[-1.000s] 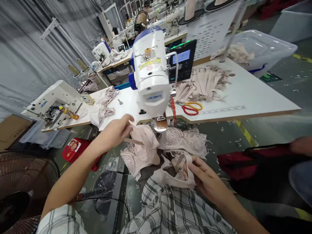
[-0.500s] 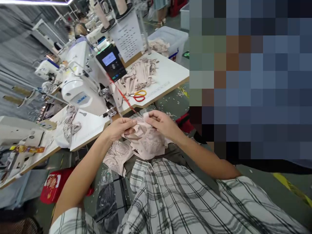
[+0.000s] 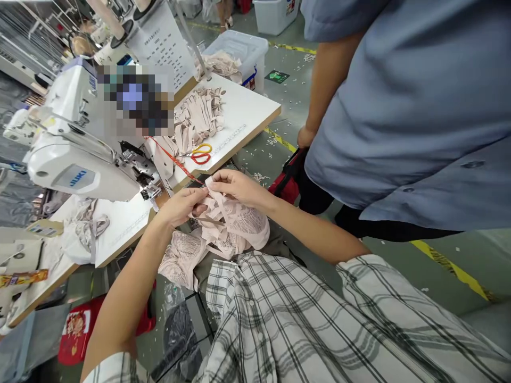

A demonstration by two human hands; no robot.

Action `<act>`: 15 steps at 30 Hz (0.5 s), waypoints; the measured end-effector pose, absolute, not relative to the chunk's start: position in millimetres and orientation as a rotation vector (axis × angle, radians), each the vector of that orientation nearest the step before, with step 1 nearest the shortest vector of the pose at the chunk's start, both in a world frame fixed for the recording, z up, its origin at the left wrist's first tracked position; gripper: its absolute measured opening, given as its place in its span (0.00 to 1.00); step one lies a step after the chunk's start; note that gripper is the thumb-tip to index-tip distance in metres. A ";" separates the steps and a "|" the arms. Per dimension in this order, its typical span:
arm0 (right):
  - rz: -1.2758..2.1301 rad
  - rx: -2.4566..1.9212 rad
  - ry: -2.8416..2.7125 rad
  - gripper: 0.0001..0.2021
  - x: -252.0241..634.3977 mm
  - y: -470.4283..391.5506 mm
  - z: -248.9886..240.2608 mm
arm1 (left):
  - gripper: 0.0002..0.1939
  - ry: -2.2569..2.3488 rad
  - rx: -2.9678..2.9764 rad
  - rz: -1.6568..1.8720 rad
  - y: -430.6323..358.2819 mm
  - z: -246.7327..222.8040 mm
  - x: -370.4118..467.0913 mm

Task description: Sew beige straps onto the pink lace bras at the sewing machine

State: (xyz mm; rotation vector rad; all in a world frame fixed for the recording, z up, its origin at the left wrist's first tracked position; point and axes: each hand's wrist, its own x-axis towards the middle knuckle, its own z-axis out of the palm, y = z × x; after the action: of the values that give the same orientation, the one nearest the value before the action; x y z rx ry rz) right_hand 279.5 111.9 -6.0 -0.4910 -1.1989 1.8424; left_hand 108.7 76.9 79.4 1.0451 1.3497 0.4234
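Observation:
A beige lace bra lies bunched on my lap, below the front edge of the sewing table. My left hand pinches a thin strap of it at the left. My right hand pinches the same strap end from the right, the fingertips of both hands almost touching. A white JUKI sewing machine stands on the table just left of my hands, its presser foot close to my left hand.
Red and yellow scissors and a pile of beige straps lie on the table. A person in a blue shirt stands close at my right. A clear bin with fabric stands beyond the table. A red stool is at lower left.
My right hand rose from my lap to meet my left hand at the strap. The view swung right and a person in blue came into view beside me.

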 end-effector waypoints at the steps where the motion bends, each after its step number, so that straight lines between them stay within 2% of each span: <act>1: 1.853 -0.487 -1.182 0.12 277.8 113.6 -7.6 | 0.26 1.347 1.023 0.432 78.8 77.9 108.3; 15: 1.969 -0.490 -1.141 0.11 271.5 140.8 -5.6 | 0.25 1.250 0.860 0.558 103.1 59.9 102.0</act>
State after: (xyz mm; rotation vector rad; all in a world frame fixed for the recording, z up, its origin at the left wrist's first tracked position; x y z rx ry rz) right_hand 271.5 140.8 -5.6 -0.4896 -1.1409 1.9692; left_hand 102.0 103.1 59.9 0.8600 1.2502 0.5580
